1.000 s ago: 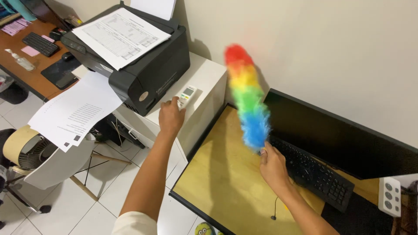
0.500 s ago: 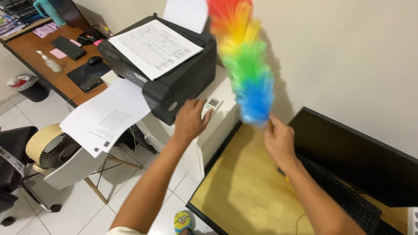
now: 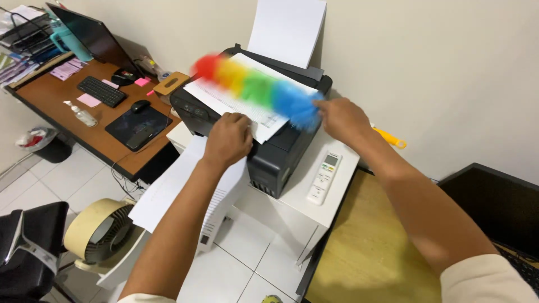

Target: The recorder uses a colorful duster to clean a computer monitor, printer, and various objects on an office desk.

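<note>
Presently we noted the right hand (image 3: 341, 119) closed around the handle of a rainbow feather duster (image 3: 255, 88), whose yellow handle end (image 3: 390, 137) stuck out behind the wrist. The duster's head lay blurred across the printed sheet (image 3: 241, 106) on top of the black printer (image 3: 264, 134), so we judged the dusting of the printer's top to be under way, not finished. The left hand (image 3: 227, 139) rested with fingers curled at the printer's front edge, on the near corner of that sheet; we could not tell whether it gripped the paper or only pressed it down. A white remote control (image 3: 324, 177) lay on the white cabinet (image 3: 342, 188) just beside the printer. We judged the cabinet top, the front and sides of the printer and the wooden surface (image 3: 370, 252) at lower right as not yet touched by the duster at this moment.
</note>
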